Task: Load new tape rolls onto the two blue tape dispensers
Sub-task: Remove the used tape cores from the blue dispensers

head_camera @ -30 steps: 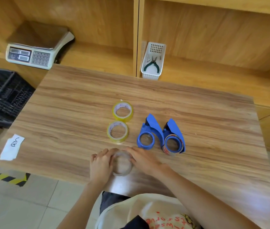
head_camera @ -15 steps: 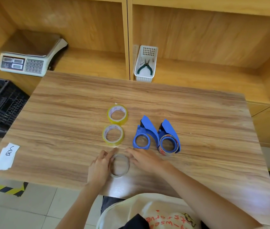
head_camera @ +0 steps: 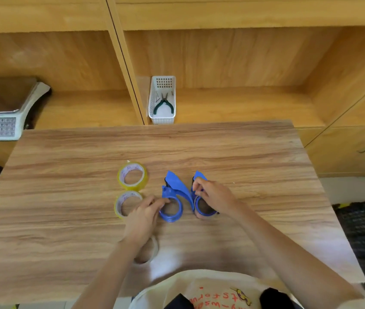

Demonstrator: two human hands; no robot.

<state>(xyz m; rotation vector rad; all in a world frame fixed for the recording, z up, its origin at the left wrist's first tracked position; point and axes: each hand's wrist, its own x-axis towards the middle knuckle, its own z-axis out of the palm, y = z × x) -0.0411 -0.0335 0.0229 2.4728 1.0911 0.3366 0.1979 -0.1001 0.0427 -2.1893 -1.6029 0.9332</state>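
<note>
Wooden table [head_camera: 244, 157] – left hand [head_camera: 142, 217] hiding clear roll [head_camera: 153, 248]

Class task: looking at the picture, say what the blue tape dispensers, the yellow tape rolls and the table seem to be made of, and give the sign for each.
Dispensers: probably moulded plastic, from the uniform blue colour and smooth curves. Tape rolls: translucent yellowish film wound on a pale printed core, likely cardboard. Table: wood-grain surface with a mild sheen; solid wood or laminate cannot be told.
</note>
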